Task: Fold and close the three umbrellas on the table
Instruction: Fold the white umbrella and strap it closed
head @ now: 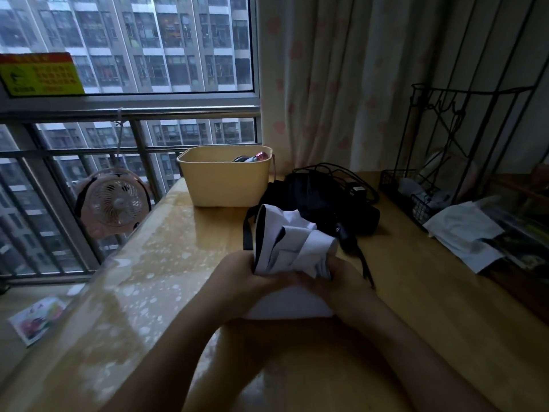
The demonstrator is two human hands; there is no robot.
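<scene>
A white umbrella (pixel 292 242) with black trim and a black strap is gathered into loose folds above the wooden table (pixel 416 278). My left hand (pixel 252 278) grips its folds from the left side. My right hand (pixel 338 281) grips the same bundle from the right, fingers curled around the fabric. The umbrella's lower white part runs down between my wrists. Behind it lies a dark umbrella (pixel 326 200), a black heap of fabric on the table. No third umbrella can be told apart.
A yellow plastic tub (pixel 225 179) stands at the table's back. Black cables (pixel 350 179) lie behind the dark heap. A black wire rack (pixel 445 162) and papers (pixel 466 233) fill the right side. A small pink fan (pixel 114 200) stands by the window railing, left.
</scene>
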